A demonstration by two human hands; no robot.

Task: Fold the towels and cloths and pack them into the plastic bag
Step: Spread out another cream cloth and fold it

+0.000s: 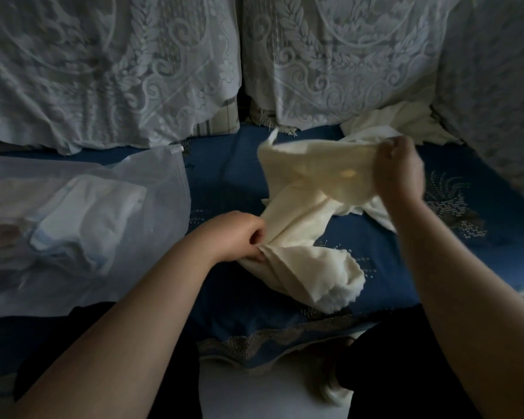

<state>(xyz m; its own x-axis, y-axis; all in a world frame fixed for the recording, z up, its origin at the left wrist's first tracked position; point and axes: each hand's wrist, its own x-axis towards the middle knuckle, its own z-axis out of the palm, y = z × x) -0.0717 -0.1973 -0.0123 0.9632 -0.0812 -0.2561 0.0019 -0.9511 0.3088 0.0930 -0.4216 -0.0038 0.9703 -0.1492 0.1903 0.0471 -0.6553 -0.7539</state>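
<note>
A cream cloth (303, 213) hangs crumpled over the blue seat between my hands. My right hand (398, 170) grips its upper edge, lifted above the seat. My left hand (239, 235) pinches its lower part near the seat's middle. A clear plastic bag (164, 189) lies at the left with folded white and pale cloths (85, 219) inside it. More white cloth (384, 122) lies crumpled behind my right hand, near the back cushions.
The blue patterned seat cover (224, 182) runs across the view, with a lace trim at its front edge. Lace-covered cushions (118, 71) stand along the back and at the right. My dark-clad legs show below.
</note>
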